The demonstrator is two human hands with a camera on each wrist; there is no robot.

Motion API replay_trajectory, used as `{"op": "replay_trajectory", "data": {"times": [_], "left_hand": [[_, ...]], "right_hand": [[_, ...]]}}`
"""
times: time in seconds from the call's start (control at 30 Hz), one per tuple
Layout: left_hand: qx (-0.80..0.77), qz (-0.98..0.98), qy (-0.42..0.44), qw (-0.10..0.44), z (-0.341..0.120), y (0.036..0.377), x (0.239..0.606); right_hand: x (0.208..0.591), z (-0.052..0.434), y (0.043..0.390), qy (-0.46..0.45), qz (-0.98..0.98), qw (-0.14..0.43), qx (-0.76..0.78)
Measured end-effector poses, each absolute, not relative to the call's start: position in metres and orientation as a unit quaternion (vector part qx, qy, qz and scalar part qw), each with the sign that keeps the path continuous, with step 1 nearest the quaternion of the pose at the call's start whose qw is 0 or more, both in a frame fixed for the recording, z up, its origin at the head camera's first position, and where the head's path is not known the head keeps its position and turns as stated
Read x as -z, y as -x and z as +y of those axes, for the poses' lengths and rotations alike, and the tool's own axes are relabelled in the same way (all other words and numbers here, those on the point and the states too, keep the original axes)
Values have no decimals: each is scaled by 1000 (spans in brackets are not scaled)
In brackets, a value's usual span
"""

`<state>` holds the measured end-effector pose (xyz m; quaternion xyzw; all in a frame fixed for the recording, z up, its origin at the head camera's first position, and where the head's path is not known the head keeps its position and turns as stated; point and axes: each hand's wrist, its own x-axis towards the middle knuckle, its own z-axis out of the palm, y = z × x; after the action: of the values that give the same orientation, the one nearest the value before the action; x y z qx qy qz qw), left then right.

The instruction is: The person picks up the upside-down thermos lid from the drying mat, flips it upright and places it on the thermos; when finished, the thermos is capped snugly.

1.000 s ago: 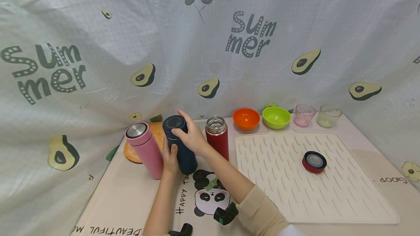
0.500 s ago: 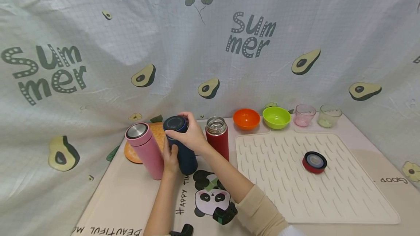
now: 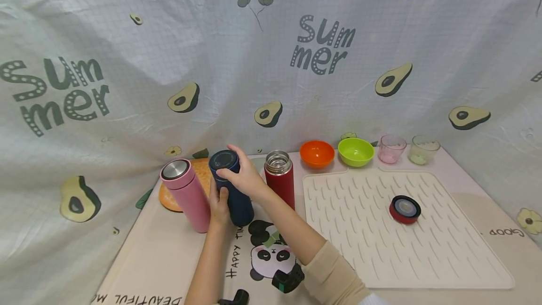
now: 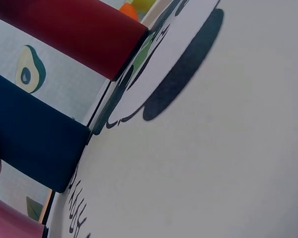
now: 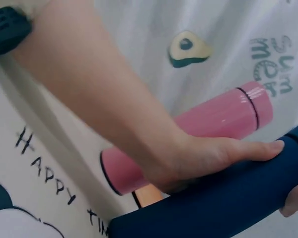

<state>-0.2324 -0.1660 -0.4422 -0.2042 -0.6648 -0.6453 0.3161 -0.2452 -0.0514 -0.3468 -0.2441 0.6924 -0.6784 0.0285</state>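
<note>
A dark blue thermos bottle stands upright on the table, its lid on top. My left hand grips its body from the left; in the right wrist view that left hand has its thumb laid along the blue wall. With thumb and fingers spread around the lid, my right hand holds the top from the right. To the left is a pink thermos with a steel-topped lid. To the right a red thermos stands uncapped, its steel mouth showing. The far-side fingers of both hands are hidden.
A red and black lid lies on a ribbed cream mat at the right. Along the back stand an orange bowl, a green bowl, a pink glass and a green glass. An orange round mat lies behind the pink thermos.
My right thumb and fingers have shifted around the blue lid, first leftward, then slightly back. My left hand and the bottles stay in place.
</note>
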Motion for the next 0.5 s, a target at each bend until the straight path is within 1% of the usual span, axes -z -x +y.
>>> {"op": "replay_trajectory", "data": {"times": [0.13, 0.33, 0.5], "left_hand": [[654, -661, 210, 304, -166, 233, 443], [658, -665, 195, 294, -169, 233, 445], [657, -671, 189, 286, -167, 228, 438]], "right_hand": [[348, -51, 245, 238, 676, 39, 696], [346, -48, 241, 261, 651, 58, 711], [338, -47, 234, 249, 663, 24, 705]]}}
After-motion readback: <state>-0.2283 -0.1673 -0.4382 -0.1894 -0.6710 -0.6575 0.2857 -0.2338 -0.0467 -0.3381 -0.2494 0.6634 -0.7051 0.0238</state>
